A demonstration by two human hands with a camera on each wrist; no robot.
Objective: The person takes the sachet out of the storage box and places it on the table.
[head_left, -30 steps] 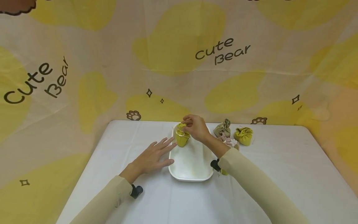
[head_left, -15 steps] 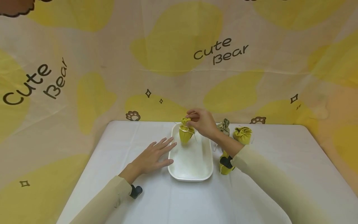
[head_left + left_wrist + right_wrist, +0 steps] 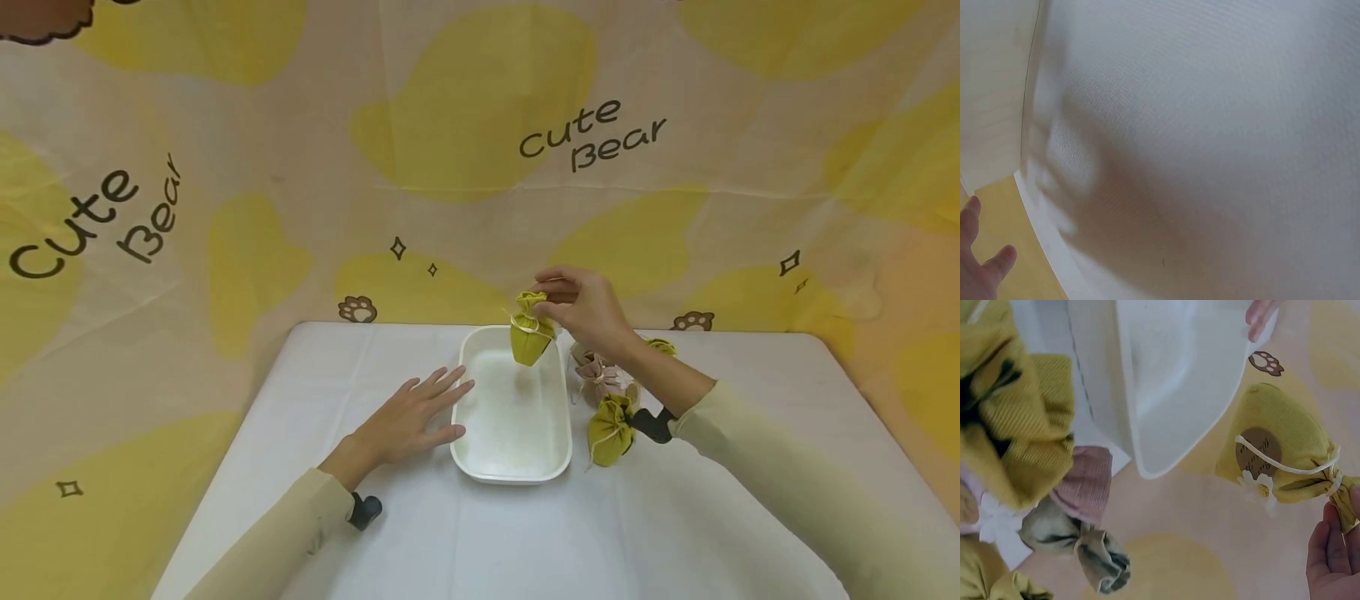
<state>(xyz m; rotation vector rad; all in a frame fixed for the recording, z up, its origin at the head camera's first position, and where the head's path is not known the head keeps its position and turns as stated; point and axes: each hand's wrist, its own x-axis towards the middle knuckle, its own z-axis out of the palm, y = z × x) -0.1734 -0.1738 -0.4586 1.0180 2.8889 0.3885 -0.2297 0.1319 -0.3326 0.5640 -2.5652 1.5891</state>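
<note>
My right hand pinches a yellow-green drawstring sachet by its gathered neck. It hangs upright over the far right part of the white tray. In the right wrist view this sachet shows a round brown label, a white cord and a small white flower. My left hand lies spread at the tray's left side, with fingertips right at the rim. The left wrist view catches just part of that hand, beside the tray wall.
Right of the tray stand another yellow-green sachet, a pink one and, partly behind my right forearm, a further yellow-green one. A grey-green sachet shows in the right wrist view. A printed cloth hangs behind the table.
My right hand has lifted the yellow-green sachet from the tray's far left area and carried it up and to the right. My left hand has stayed at the rim.
</note>
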